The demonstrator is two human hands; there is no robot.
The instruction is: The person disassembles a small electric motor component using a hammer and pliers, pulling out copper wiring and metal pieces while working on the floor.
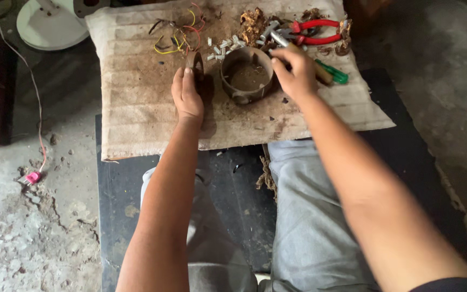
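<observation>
A dirty metal ring-shaped housing (247, 75) stands on a stained cloth mat (136, 92). My right hand (297, 73) is closed on a wooden-handled tool (320, 72) whose metal head sits just beyond the ring's far rim. My left hand (187, 94) rests on the mat left of the ring, fingers together, touching a small dark round part (196, 60) at its fingertips. Whether it grips that part is unclear.
Red-handled pliers (312, 31), a green-handled tool (333, 73), small white bits (222, 47), a tangle of coloured wires (182, 35) and brown debris (252, 22) lie at the mat's far side. A white fan base (49, 24) stands far left. A pink plug (33, 177) lies on the floor.
</observation>
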